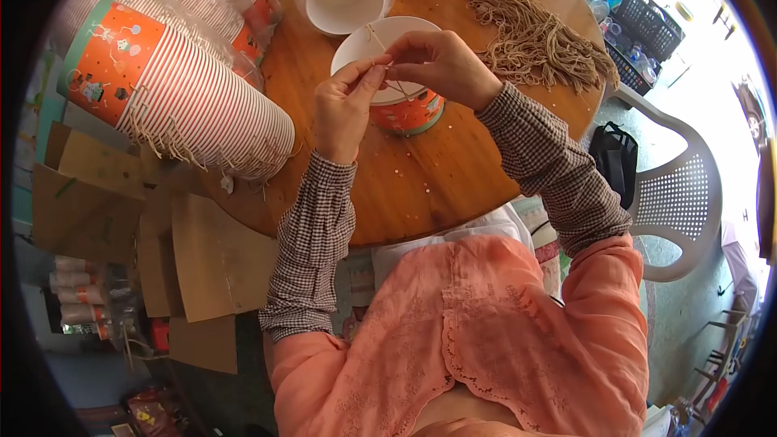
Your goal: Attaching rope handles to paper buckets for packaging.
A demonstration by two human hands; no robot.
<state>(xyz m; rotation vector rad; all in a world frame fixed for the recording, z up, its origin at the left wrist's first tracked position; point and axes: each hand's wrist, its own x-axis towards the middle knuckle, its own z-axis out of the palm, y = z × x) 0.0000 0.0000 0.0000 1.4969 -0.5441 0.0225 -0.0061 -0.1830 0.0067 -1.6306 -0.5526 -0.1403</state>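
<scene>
A single paper bucket (pixel 410 119), white inside with an orange printed wall and a green band at its base, stands upright on the round wooden table in front of me. Over its opening, a thin beige string (pixel 375 36) runs between its two sides. My left hand (pixel 348 105) is closed in a pinch on this string, thumb against fingers. Meeting it fingertip to fingertip, my right hand (pixel 441 65) also pinches the string. Exactly how the strands cross between the fingertips is too small to tell.
A long stack of nested paper buckets (pixel 218 105), with string ends hanging off, lies tilted at the left. Plastic-wrapped buckets (pixel 348 2) sit behind. A heap of beige strings (pixel 538 40) covers the far right of the table (pixel 388 202). Cardboard boxes (pixel 214 251) and a plastic chair (pixel 676 186) flank it.
</scene>
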